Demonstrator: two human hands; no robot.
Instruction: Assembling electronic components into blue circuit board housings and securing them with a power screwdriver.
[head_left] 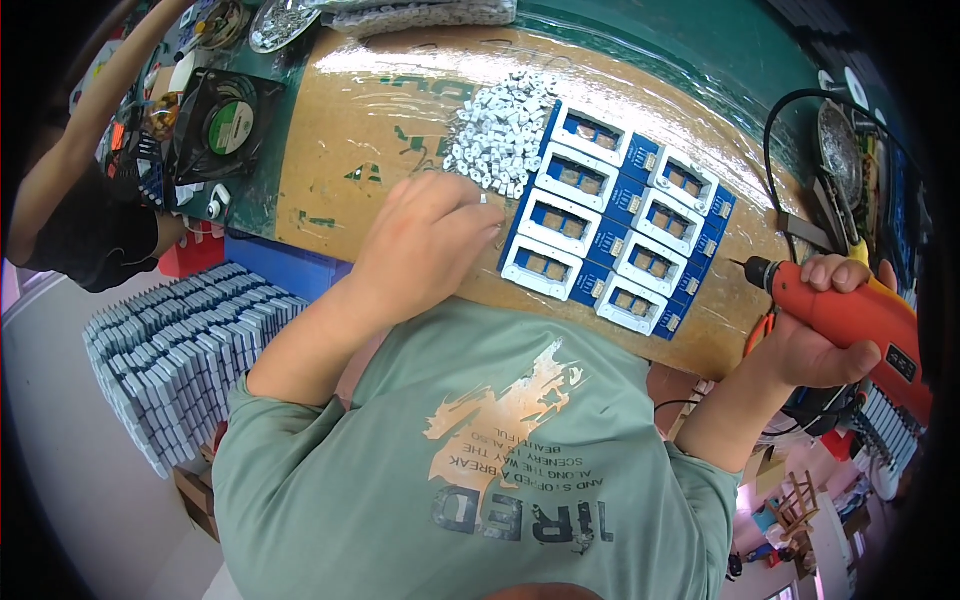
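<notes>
My right hand (825, 325) is wrapped around a red electric screwdriver (840, 310) at the right. Its dark chuck and thin bit point left, apart from the boards. Over the middle of the worktop, my left hand (430, 240) is closed in a pinch, and a small white plastic piece (483, 199) shows at the fingertips. Just beyond it lies a heap of small white plastic pieces (495, 135). To its right sits a blue circuit-board panel (612, 222) bearing two columns of white rectangular frames (553, 225). The left thumb is mostly hidden.
A brown sheet (340, 130) covers the green table. At the left are a black fan (225, 125), another person's arm (95, 120) and tall stacks of white-and-blue parts (190, 350). A metal dish (282, 25) stands at the back; a black cable (775, 130) loops at the right.
</notes>
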